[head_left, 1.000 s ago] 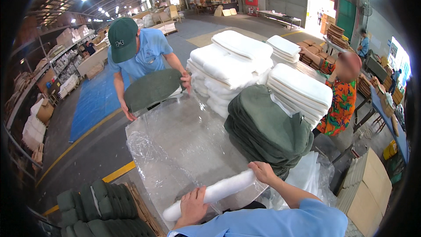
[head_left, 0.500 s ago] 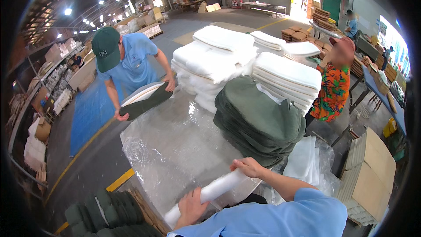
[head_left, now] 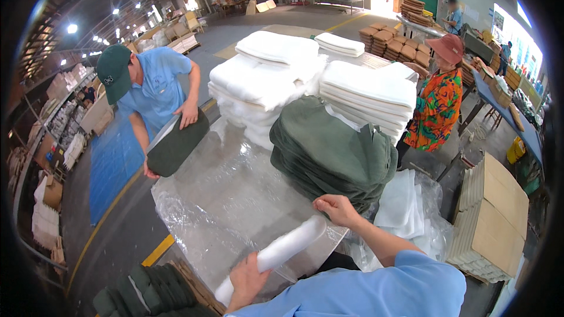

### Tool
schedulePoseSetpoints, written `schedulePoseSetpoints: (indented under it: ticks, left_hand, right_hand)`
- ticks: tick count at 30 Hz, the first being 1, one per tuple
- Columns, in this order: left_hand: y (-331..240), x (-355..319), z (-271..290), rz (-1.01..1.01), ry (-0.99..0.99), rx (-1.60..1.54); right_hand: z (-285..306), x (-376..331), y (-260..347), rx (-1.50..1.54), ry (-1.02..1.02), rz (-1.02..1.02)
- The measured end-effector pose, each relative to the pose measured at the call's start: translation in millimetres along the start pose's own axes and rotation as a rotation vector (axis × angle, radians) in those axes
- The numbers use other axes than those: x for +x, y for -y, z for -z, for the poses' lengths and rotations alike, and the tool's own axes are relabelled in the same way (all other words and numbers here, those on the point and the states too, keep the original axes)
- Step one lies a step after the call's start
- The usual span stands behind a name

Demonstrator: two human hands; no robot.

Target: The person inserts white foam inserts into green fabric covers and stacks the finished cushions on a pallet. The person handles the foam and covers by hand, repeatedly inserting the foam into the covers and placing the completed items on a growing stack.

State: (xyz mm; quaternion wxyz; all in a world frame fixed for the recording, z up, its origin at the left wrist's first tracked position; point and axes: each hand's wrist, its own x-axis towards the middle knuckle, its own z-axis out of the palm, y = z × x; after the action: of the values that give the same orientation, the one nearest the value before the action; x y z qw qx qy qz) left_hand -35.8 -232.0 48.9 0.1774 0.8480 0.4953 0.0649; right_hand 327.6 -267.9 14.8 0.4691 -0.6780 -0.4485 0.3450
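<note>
1. White and rolled tight, the plastic roll (head_left: 271,253) lies slantwise along the near edge of the table (head_left: 235,199), over the clear sheet (head_left: 223,211) spread there.
2. The left hand (head_left: 247,279) is closed around the roll's near, lower end.
3. The right hand (head_left: 336,209) lies curled over the roll's far, upper end, fingers bent over it; how tight the grasp is cannot be told.
4. Just beyond the right hand sits a stack of green pads (head_left: 332,152), with white pads (head_left: 267,76) farther off.
5. At the far left, a person in a green cap (head_left: 114,70) holds a green pad (head_left: 176,144) at the table's edge.
</note>
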Motion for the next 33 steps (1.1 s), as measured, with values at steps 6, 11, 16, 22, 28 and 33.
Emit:
schedulePoseSetpoints:
  ticks: [6,11,16,22,28,33]
  left_hand:
    - [-7,0,9,0.003,0.030,0.060]
    - [-7,12,4,0.078,0.049,0.074]
    - [13,27,20,0.176,0.257,0.046]
    - [37,80,66,0.193,0.624,-0.278]
    - [85,93,-6,0.301,0.429,-0.155]
    - [110,44,-11,0.515,-0.218,-0.240]
  right_hand:
    - [44,37,58,-0.158,-0.244,0.249]
    - [66,89,34,-0.430,-0.355,0.407]
    - [52,88,27,-0.212,-0.222,0.330]
    - [40,36,17,0.095,-0.014,0.168]
    - [5,21,-39,0.097,0.134,-0.178]
    - [16,10,-46,0.008,0.188,-0.315]
